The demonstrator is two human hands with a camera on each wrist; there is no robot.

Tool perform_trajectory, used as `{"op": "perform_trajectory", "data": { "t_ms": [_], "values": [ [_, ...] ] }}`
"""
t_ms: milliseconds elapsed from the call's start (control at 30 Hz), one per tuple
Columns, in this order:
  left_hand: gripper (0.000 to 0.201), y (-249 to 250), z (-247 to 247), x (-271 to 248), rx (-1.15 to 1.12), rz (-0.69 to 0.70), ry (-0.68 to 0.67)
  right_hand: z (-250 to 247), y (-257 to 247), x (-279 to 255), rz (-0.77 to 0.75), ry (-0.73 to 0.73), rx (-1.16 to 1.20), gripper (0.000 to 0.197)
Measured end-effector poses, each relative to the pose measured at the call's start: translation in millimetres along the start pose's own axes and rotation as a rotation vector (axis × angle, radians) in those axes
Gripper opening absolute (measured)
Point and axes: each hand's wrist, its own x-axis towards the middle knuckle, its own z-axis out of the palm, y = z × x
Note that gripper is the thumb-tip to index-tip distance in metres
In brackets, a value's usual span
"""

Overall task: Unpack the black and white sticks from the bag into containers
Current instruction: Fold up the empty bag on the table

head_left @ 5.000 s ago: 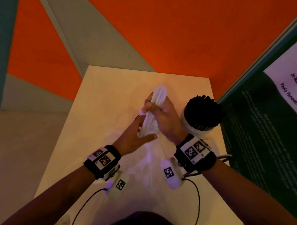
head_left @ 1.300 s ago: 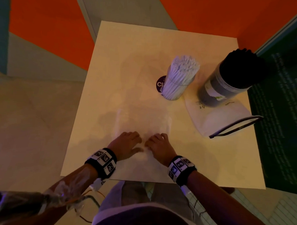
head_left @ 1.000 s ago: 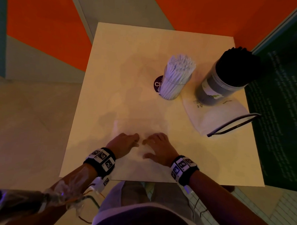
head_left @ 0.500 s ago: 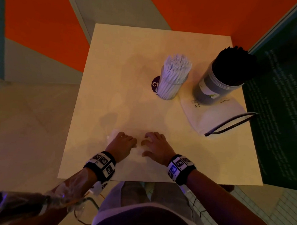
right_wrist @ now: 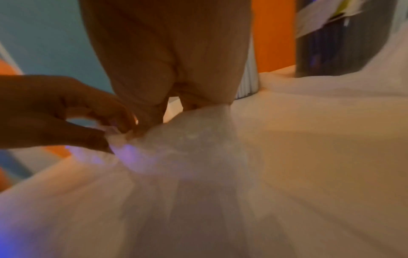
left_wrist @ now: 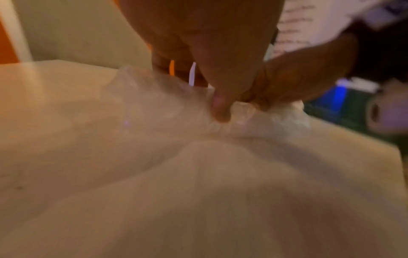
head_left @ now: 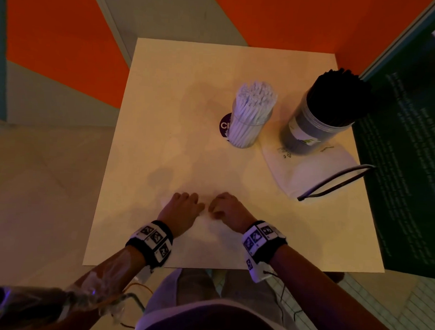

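White sticks (head_left: 254,101) stand in a small clear container (head_left: 246,136) at the table's far middle. Black sticks (head_left: 339,95) fill a taller clear container (head_left: 304,128) to its right. A thin clear plastic bag (head_left: 208,236) lies flat near the table's front edge, with no sticks visible in it. My left hand (head_left: 184,205) and right hand (head_left: 228,207) sit side by side on it, fingers curled. In the left wrist view my left fingers (left_wrist: 220,106) pinch a crumpled fold of the plastic bag (left_wrist: 154,108). In the right wrist view my right fingers (right_wrist: 154,113) bunch the plastic bag (right_wrist: 187,139) too.
A flat white pouch (head_left: 308,171) with a black cord (head_left: 335,180) lies at the right, partly under the black-stick container. A purple round sticker (head_left: 224,125) sits beside the white-stick container. The pale table (head_left: 164,100) ends at a dark green board (head_left: 405,173) on the right.
Five seconds ago my hands held a bundle of white sticks; that bundle now stands in its container. Over the last second both hands drew back and curled, gathering the clear bag.
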Motion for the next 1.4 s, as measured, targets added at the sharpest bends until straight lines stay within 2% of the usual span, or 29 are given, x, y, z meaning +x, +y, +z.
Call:
{"op": "perform_trajectory", "data": {
  "t_ms": [33, 100, 167, 233, 300, 333, 400, 433, 500, 567, 633, 733, 867, 1000, 1133, 1267, 1400],
  "values": [
    [0.028, -1.3, -6.6, 2.8, -0.21, -0.063, 0.043, -7.2, -0.2, -0.8, 0.014, 0.017, 0.193, 0.023],
    [0.024, 1.3, -23.3, 9.5, -0.589, -0.153, 0.226, -24.2, -7.1, -4.6, 0.098, 0.023, 0.607, 0.038],
    [0.017, 9.2, -42.9, 18.0, -0.803, -0.155, 0.39, -39.1, -16.5, -5.6, 0.131, 0.032, 0.831, 0.048],
    [0.017, 18.1, -62.2, 29.8, -1.011, -0.116, 0.487, -61.1, -19.2, -5.9, 0.101, 0.171, 0.786, 0.042],
    [0.022, 26.8, -80.4, 42.4, -1.174, -0.016, 0.495, -95.8, -14.9, -9.3, 0.03, 0.36, 0.611, 0.034],
    [0.033, 31.3, -85.5, 49.9, -1.174, 0.04, 0.49, -114.3, -8.9, -11.1, 0.006, 0.442, 0.514, 0.035],
    [0.056, 41.6, -87.5, 66.2, -1.007, 0.102, 0.49, -150.7, 9.6, -16.7, 0.046, 0.594, 0.349, 0.048],
    [0.058, 47.2, -87.1, 75.0, -0.904, 0.1, 0.498, -166.3, 20.4, -20.8, 0.074, 0.666, 0.269, 0.057],
    [0.047, 60.9, -85.7, 93.1, -0.709, 0.091, 0.479, -189.1, 42.3, -28.6, 0.143, 0.736, 0.096, 0.07],
    [0.04, 76.1, -80.1, 113.5, -0.526, 0.149, 0.359, -203.7, 58.0, -32.6, 0.266, 0.715, -0.047, 0.073],
    [0.044, 92.3, -70.4, 134.8, -0.329, 0.233, 0.197, -211.1, 66.7, -30.8, 0.359, 0.662, -0.083, 0.07],
    [0.052, 114.7, -60.2, 168.5, -0.139, 0.323, 0.037, -219.7, 70.4, -24.8, 0.389, 0.605, -0.088, 0.053],
    [0.059, 138.1, -47.9, 198.5, -0.057, 0.458, -0.139, -245.7, 77.0, -25.9, 0.306, 0.717, -0.075, 0.037],
    [0.059, 130.8, -37.2, 198.7, 0.016, 0.486, -0.232, -281.3, 86.6, -22.5, 0.244, 0.794, -0.05, 0.032],
    [0.062, 103.1, -30.9, 182.5, 0.016, 0.462, -0.29, -309.2, 97.8, -0.4, 0.198, 0.756, -0.01, 0.03],
    [0.05, 88.2, -30.2, 172.8, -0.02, 0.359, -0.22, -312.6, 110.2, 24.4, 0.234, 0.689, -0.076, 0.037],
    [0.058, 84.7, -27.0, 170.4, 0.011, 0.343, -0.267, -301.9, 115.2, 32.1, 0.188, 0.712, -0.103, 0.054]
  ]
}}
